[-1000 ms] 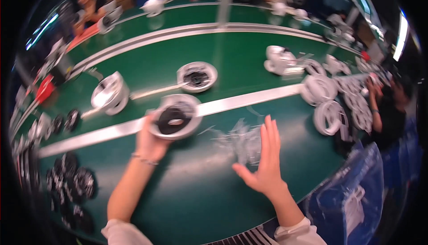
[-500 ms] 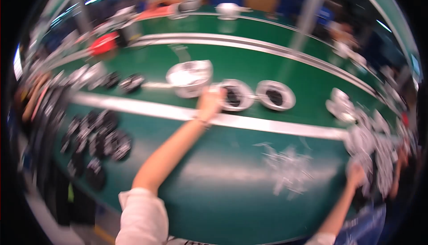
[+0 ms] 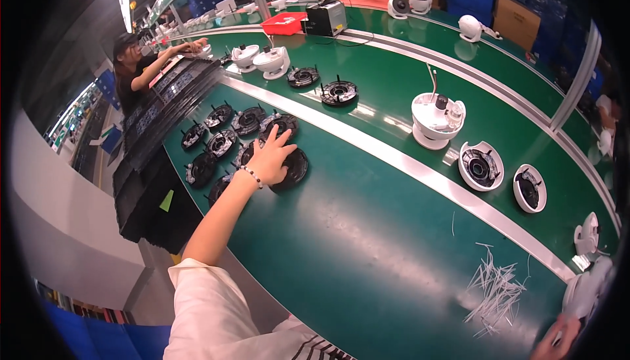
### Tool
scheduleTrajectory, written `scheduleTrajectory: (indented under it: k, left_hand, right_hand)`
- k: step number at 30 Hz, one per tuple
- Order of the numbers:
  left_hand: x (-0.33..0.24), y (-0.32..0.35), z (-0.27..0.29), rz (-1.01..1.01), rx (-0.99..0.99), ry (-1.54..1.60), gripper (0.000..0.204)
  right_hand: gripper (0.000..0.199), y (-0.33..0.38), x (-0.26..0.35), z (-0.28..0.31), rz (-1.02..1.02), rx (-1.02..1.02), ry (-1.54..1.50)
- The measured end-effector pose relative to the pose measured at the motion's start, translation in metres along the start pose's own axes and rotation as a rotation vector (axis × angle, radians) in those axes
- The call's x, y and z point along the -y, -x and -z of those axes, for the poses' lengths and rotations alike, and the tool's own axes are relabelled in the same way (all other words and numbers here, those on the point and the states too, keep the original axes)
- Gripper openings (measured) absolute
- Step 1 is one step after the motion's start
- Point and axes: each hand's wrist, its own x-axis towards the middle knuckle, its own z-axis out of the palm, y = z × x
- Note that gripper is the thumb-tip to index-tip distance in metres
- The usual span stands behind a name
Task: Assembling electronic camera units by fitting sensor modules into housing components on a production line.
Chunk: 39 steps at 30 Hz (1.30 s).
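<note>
My left hand, a beaded bracelet at its wrist, reaches over a group of round black parts with upright posts on the left of the table. Its fingers are spread across a black round base, whose near side it partly hides. At the lower right rim, my right hand is cut off by the picture's edge. Its fingers are curled at the lower end of a blurred whitish bundle; what lies in them is unclear. Several thin white strips lie loose near that hand.
Beyond a white rail stand a white housing with wires, two white shells holding black parts, and black round parts. Stacked black trays flank the table's left. Co-workers sit far left and across; a red bin is at the back.
The view has swung left. My left hand has left the white shells beyond the rail and come to the black parts at left. My right hand stays by the whitish bundle.
</note>
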Motion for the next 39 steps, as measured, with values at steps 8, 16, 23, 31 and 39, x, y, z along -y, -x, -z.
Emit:
scheduleTrajectory:
  k: [8,16,23,31,39]
  left_hand:
    - [-0.050,-0.013,-0.002,-0.083,0.111,0.125,0.045]
    - [-0.081,-0.019,-0.002,-0.308,0.004,0.202,0.046]
    - [-0.094,-0.040,-0.023,-0.423,0.311,0.734,0.032]
    - [-0.177,-0.006,-0.049,-0.315,0.266,1.813,0.032]
    - [-0.232,0.027,-0.052,-0.542,1.220,2.066,0.082]
  right_hand:
    - [0.017,0.057,0.109,-0.040,0.673,0.872,-0.634]
    - [0.053,0.083,0.120,-0.059,0.639,1.077,-0.395]
    - [0.095,0.085,0.163,-0.082,0.269,1.229,-0.420]
    - [0.104,0.079,0.133,-0.108,-0.658,0.502,-1.380]
    - [0.104,0.088,0.127,-0.133,-0.724,0.315,-1.290]
